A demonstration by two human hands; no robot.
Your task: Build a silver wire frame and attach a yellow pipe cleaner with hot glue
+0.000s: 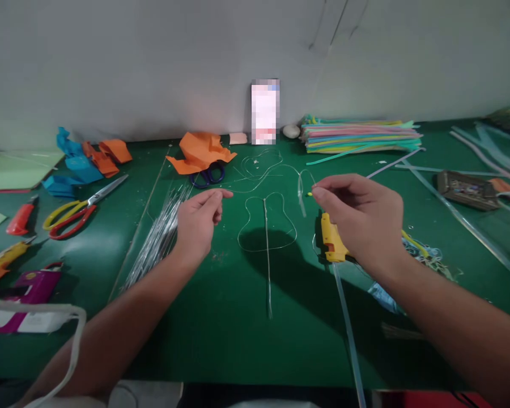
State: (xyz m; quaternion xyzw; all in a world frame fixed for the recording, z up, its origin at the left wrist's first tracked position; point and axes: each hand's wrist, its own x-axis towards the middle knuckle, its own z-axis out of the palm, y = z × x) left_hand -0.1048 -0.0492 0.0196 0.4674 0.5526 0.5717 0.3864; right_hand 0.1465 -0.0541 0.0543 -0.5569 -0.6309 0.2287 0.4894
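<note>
My left hand (199,218) hovers over the green table (221,328), thumb and forefinger pinched together; what they pinch is too thin to make out. My right hand (361,218) is closed in a pinch on a small yellow-tipped piece beside a clear looped strip (301,190). Between the hands lies a thin wire bent into a two-lobed outline (267,226) with a straight stem running toward me. A yellow glue gun (332,241) lies under my right hand, a clear glue stick (348,334) trailing from it.
A bundle of silver wires (159,241) lies left of my left hand. Yellow-and-red scissors (74,211), a red cutter (20,218), orange paper (200,152) and blue paper (74,164) sit at the left. Stacked coloured strips (361,137) and long clear strips (463,218) lie at the right.
</note>
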